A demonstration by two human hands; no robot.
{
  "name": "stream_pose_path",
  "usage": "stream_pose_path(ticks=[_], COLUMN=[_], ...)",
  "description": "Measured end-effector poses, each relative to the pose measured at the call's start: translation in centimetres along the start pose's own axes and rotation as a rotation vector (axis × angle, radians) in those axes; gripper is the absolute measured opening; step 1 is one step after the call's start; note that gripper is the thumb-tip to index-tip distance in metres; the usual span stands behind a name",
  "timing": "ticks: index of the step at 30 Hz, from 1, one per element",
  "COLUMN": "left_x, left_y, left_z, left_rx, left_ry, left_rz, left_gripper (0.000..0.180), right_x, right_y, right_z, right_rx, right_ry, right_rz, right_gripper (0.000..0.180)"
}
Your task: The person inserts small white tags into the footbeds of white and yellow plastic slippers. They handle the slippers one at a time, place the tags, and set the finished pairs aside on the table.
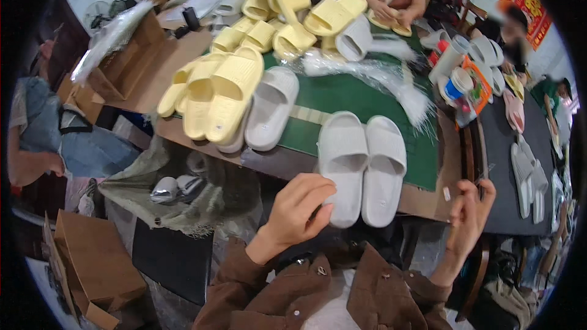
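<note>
Slides fill the view: a pair of pale grey slides (362, 168) lies side by side on the green mat (342, 95), toes hanging over the near table edge. Your left hand (299, 211) curls loosely at the near end of the left slide, fingers touching it but not closed around it. Your right hand (468, 214) hovers apart at the table's right corner, fingers bent; whether it holds anything cannot be told. Further back sit yellow slides (214, 91), another grey slide (271, 109), crinkled clear plastic bags (379, 76), and another person's hands (391, 12).
</note>
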State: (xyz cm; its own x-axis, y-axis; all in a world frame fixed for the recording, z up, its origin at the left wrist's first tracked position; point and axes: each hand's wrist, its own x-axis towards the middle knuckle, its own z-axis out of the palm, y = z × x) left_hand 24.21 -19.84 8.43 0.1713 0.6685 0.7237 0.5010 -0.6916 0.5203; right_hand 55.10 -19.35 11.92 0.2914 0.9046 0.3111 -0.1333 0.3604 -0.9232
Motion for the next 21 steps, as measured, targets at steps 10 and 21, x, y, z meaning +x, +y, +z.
stream_pose_path(ticks=[10, 21], left_x=[-3.2, -1.3], left_y=[0.0, -4.4], left_z=[6.2, 9.9], left_rx=[-0.135, 0.183], left_ry=[-0.163, -0.09], left_rz=[-0.192, -0.095], left_gripper=[0.007, 0.045], right_x=[-1.4, 0.6], right_y=[5.2, 11.5], right_z=[2.5, 4.8], right_rx=[-0.215, -0.56], right_ry=[-0.448, -0.505], right_rz=[0.374, 0.16], right_gripper=[0.019, 0.027])
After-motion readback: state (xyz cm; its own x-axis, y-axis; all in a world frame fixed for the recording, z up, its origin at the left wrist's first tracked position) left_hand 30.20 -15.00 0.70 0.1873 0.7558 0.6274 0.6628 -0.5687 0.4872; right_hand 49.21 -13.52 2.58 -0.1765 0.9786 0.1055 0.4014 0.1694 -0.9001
